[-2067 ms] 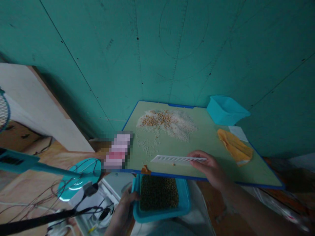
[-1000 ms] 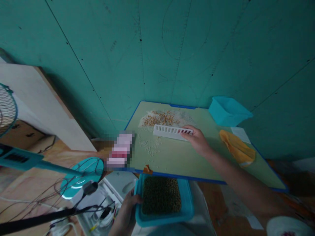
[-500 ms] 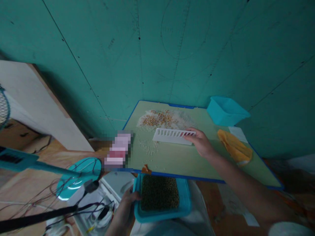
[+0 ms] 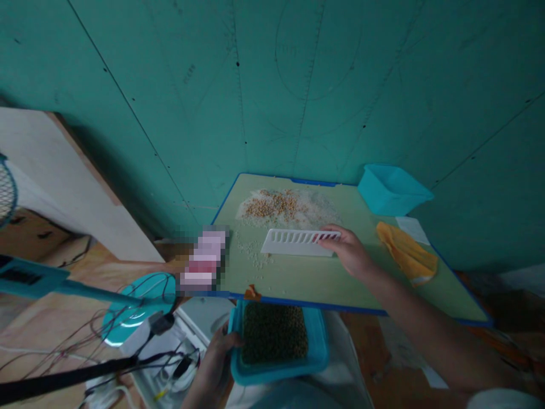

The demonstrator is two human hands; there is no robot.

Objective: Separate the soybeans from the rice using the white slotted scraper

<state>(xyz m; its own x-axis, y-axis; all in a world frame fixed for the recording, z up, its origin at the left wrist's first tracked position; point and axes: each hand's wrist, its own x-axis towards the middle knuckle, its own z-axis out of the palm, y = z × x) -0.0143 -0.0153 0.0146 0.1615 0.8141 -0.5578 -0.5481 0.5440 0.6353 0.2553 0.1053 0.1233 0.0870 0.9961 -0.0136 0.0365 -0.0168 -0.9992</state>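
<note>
My right hand [image 4: 347,250] grips a white slotted plastic divider [image 4: 293,244] at its right end, thumb in front. The divider stands on edge on the tabletop [image 4: 315,278], tilted slightly. Just behind it spreads a pile of white rice-like grains [image 4: 317,209] with tan beans [image 4: 275,205] on its left half. Some loose white grains [image 4: 255,255] lie left of the divider. Below the table's front edge, my left hand [image 4: 222,349] holds the left rim of a blue plastic tub [image 4: 319,352]. Inside the tub are small green beans [image 4: 272,335] with tan ones along the right side.
A second blue tub [image 4: 394,193] stands at the table's back right, near a yellow cloth [image 4: 406,253] and white paper [image 4: 413,230]. An orange-brown scrap [image 4: 252,292] lies at the front edge. Cables and a blue fan-like stand [image 4: 140,307] crowd the floor at left.
The divider has come slightly toward me and left, away from the pile, with my right hand still on it. My left hand keeps hold of the tub.
</note>
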